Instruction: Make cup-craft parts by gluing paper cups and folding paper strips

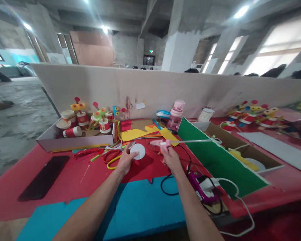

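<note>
Between the thumb and fingers of my left hand point(125, 159) is a white paper disc point(138, 151), held over the red tabletop. My right hand point(170, 156) is wrapped round a pink hot glue gun point(162, 144), its nozzle pointing left toward the disc but apart from it. A long clear glue stick point(193, 141) runs out of the gun's back to the right. Beside my left hand lie scissors with yellow handles point(112, 162), partly covered by other things. Yellow paper sheets point(137, 134) lie behind both hands.
At left stand a box point(77, 143) of paper-cup figures point(105, 125) and a black phone-like slab point(43, 177). A green-sided box point(220, 160) is at right, near a purple power strip point(203, 187) with cables. Blue sheeting point(147, 207) covers the front edge; a pink bottle point(177, 113) stands behind.
</note>
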Action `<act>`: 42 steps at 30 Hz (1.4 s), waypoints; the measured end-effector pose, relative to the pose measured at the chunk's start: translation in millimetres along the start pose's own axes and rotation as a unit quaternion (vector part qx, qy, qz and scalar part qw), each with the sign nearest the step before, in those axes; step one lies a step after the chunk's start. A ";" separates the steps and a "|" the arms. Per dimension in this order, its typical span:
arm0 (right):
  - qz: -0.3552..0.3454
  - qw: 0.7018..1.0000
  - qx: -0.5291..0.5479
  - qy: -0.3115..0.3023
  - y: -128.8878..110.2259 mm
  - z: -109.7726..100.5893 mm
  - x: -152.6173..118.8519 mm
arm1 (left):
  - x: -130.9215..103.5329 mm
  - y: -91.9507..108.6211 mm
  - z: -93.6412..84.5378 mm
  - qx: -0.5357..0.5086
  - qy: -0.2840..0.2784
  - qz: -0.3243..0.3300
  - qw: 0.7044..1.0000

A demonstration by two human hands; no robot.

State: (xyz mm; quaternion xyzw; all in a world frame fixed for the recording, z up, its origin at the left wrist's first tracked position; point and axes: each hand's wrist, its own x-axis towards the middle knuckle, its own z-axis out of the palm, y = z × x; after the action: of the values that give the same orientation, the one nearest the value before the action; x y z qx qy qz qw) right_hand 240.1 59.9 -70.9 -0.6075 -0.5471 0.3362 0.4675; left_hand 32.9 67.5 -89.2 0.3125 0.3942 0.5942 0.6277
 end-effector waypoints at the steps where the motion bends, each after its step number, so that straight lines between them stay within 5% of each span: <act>1: -0.022 0.999 0.013 0.028 -5.1 -3.7 1.1 | -1.1 1.0 1.4 0.004 0.002 -0.006 1.000; 6: -0.090 0.992 0.056 0.063 -35.7 -18.4 -2.5 | -9.3 11.8 1.4 0.018 0.012 0.019 1.000; 12: -0.075 0.993 0.092 -0.003 -46.7 -8.1 -19.8 | -11.6 47.8 -32.6 0.177 0.027 0.246 0.953; 15: -0.053 0.991 0.115 -0.034 -39.8 7.6 -23.2 | -9.9 65.4 -47.1 0.095 0.056 0.270 0.956; 21: 0.089 0.965 0.138 -0.207 -7.7 37.2 -17.5 | -11.5 71.2 -48.7 -0.104 -0.023 0.182 0.977; 28: 0.124 0.977 0.088 -0.150 15.1 39.1 -10.9 | -11.4 36.2 -28.6 -0.133 -0.022 0.051 0.990; 38: 0.112 0.980 0.072 -0.147 12.6 38.9 -12.2 | -14.2 15.7 -18.3 -0.077 0.000 0.017 0.997; 42: 0.089 0.990 0.063 -0.090 11.8 34.8 -9.8 | -17.1 14.6 -17.3 -0.030 0.026 -0.001 0.999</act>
State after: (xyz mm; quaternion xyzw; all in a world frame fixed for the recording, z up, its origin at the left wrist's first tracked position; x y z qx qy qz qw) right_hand 210.5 57.7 -94.7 -0.5902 -0.5082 0.4643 0.4218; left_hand 11.0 50.7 -83.1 0.2773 0.3929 0.6128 0.6271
